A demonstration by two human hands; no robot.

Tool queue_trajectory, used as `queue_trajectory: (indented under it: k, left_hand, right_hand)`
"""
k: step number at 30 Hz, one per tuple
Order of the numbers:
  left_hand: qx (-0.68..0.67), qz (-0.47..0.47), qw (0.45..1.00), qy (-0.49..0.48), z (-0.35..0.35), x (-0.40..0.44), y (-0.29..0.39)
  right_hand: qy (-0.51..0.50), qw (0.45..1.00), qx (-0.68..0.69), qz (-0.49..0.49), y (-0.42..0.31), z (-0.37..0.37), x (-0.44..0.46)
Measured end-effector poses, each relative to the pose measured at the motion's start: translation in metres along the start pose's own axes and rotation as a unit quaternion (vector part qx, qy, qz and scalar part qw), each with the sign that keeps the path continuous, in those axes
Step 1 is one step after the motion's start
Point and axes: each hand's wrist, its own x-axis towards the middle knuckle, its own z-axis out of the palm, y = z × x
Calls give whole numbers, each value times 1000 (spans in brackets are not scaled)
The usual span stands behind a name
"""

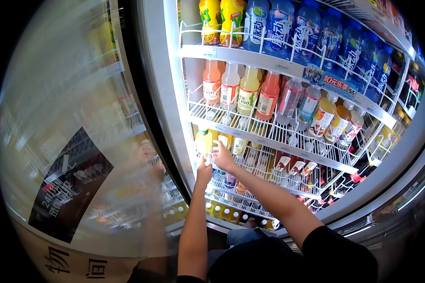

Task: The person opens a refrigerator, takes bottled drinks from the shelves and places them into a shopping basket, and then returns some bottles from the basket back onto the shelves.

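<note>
In the head view my left hand [204, 169] is at the left end of the third shelf of a drinks cooler, its fingers closed at the lower part of a yellow bottle [204, 141]. My right hand [221, 155] is just right of it, fingers bent, beside the same bottle and in front of another yellow bottle [225, 140]. Whether the right fingers touch a bottle cannot be made out. A pale green bottle [239, 145] stands further right on that shelf.
The glass door [75, 94] stands open on the left, reflecting my arms. White wire shelves [269, 134] hold rows of bottles: blue ones [279, 28] on top, pink, yellow and orange ones [268, 96] below. The cooler's frame [172, 94] borders my left side.
</note>
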Motion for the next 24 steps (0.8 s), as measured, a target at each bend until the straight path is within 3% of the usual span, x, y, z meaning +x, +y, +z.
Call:
queue_trajectory:
  k: [3, 7, 13, 16, 20, 24]
  left_hand:
    - [-43, -12, 999, -16, -3, -27, -4]
    - [-119, -74, 990, -7, -2, -79, 33]
    - [-157, -107, 980, -67, -18, -148, 75]
    - [-151, -97, 980, -85, -29, -175, 117]
    - [-156, 11, 982, -109, -39, -214, 165]
    - [-188, 30, 974, -119, -34, -255, 202]
  right_hand:
    - [12, 980, 193, 41, -14, -1, -37]
    - [0, 950, 301, 84, -29, -18, -93]
    - [39, 925, 346, 153, -27, -38, -185]
    - [62, 917, 359, 165, -55, -63, -227]
    - [137, 900, 387, 148, -80, -88, -273]
    - [162, 880, 417, 161, -110, -120, -323]
